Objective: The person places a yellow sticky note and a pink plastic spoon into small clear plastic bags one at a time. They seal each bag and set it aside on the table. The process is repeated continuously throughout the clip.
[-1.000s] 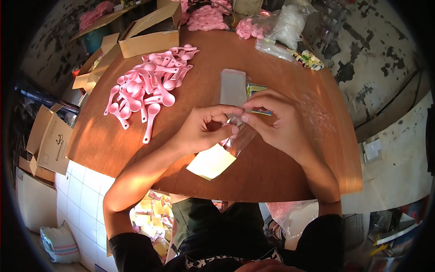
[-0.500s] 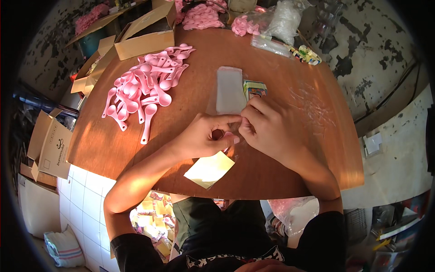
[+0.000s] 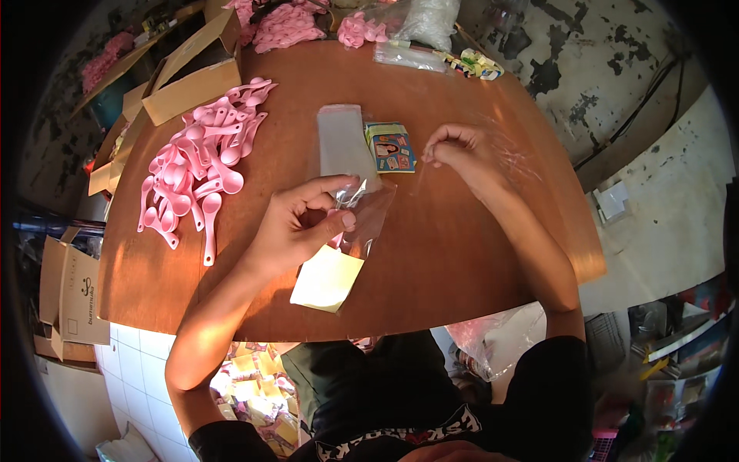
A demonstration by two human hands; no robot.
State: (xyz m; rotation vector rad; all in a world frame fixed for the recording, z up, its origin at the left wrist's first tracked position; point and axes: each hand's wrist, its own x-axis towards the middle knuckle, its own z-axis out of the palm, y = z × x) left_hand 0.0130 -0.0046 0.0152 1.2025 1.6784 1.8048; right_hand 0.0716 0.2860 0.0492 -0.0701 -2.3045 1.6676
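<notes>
My left hand [image 3: 296, 223] pinches a clear plastic bag [image 3: 373, 219] above the table's near edge. Inside the bag is a pale yellow card [image 3: 329, 279], with a bit of pink showing beside my thumb; the rest of that pink thing is hidden. My right hand [image 3: 464, 150] is apart from the bag, off to the right, its fingertips pinched together. A thin, faint clear strip seems to hang from them. Just beyond the bag lie a stack of clear bags [image 3: 340, 142] and a stack of colourful printed cards [image 3: 392, 148].
A heap of pink spoons [image 3: 192, 158] covers the table's left side, beside an open cardboard box [image 3: 192, 88]. Loose clear strips [image 3: 514, 158] are scattered at the right. Pink bundles [image 3: 289, 29] and plastic packaging [image 3: 412, 55] line the far edge. Packed pieces [image 3: 254, 385] fill a space below the table.
My right hand has left the bag and moved to the right, uncovering the printed cards. My left hand still holds the bag, whose clear upper part now shows. The whole view has shifted.
</notes>
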